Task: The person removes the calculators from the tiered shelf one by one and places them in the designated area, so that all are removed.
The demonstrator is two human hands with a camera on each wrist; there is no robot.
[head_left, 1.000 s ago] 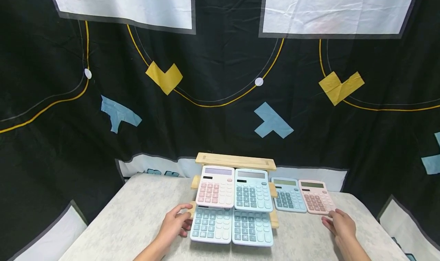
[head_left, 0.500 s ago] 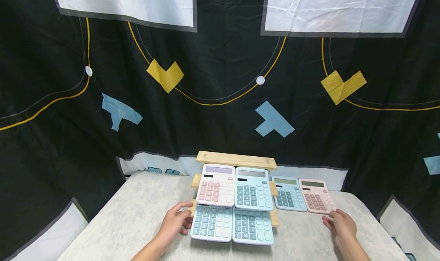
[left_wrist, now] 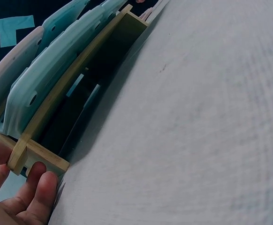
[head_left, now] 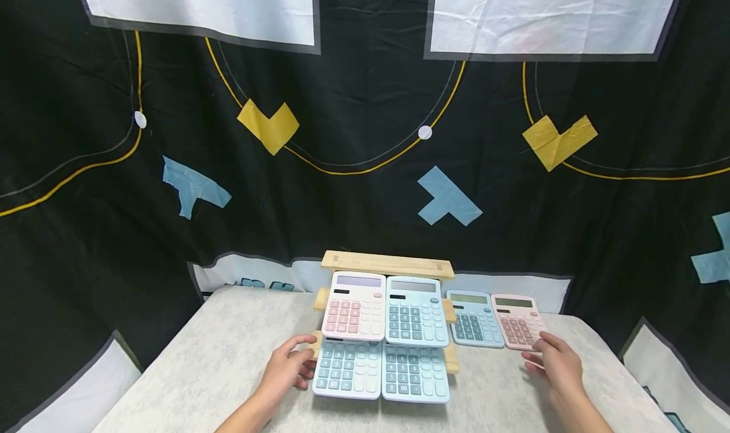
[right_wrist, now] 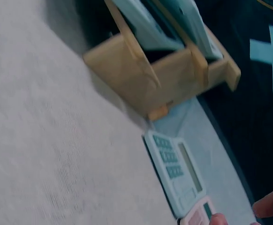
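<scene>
A tiered wooden rack (head_left: 388, 264) stands mid-table. On its upper tier lean a white-and-pink calculator (head_left: 353, 306) and a light blue calculator (head_left: 415, 311); two more blue calculators (head_left: 348, 368) lean on the lower tier, their tops covered. My left hand (head_left: 283, 368) holds the rack's left end, its fingers (left_wrist: 45, 190) around the wooden side in the left wrist view. On the right, a pink calculator (head_left: 519, 322) lies beside a blue calculator (head_left: 475, 319). My right hand (head_left: 560, 364) is at the pink one's lower right corner, fingers loosely bent; contact is unclear.
The grey table (head_left: 228, 350) carries everything. Behind it hangs a dark cloth (head_left: 342, 217) with white panels, yellow and blue patches. Wooden side and rails of the rack (right_wrist: 127, 70) show in the right wrist view.
My right hand has shifted slightly, its fingers drawing a little away from the pink calculator's corner. The left hand stays at the rack. The head view has moved slightly.
</scene>
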